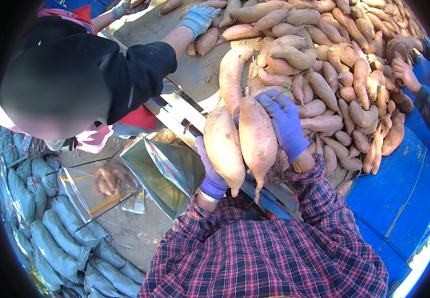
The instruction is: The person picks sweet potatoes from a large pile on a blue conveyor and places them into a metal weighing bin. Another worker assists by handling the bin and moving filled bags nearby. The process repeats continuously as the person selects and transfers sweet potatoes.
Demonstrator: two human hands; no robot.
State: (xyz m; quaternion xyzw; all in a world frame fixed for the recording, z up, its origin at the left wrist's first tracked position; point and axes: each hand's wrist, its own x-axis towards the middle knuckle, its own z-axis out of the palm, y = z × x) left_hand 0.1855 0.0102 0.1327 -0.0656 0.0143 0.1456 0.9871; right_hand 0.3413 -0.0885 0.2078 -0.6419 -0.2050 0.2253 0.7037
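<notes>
My left hand [213, 171], in a purple glove, holds large sweet potatoes up before me; its fingers are mostly hidden behind them. One pale sweet potato [223, 147] lies along the left, and a pinker one [257, 136] with a thin root tail hangs beside it. Behind these rises a long curved sweet potato [233, 76]; what supports it cannot be told. My right hand [283, 123], also in a purple glove, is at the pinker one's upper right side, fingers bent near a green sprig [283, 89]. Whether it grips anything is unclear.
A heap of sweet potatoes [322, 89] covers the sorting surface ahead and right. At left stand an open lined bag [162, 175] and a clear bag [99, 186] with sweet potatoes. Filled bags [62, 238] lie lower left. A co-worker's gloved hand [198, 20] and another person's hands [404, 70] touch the heap.
</notes>
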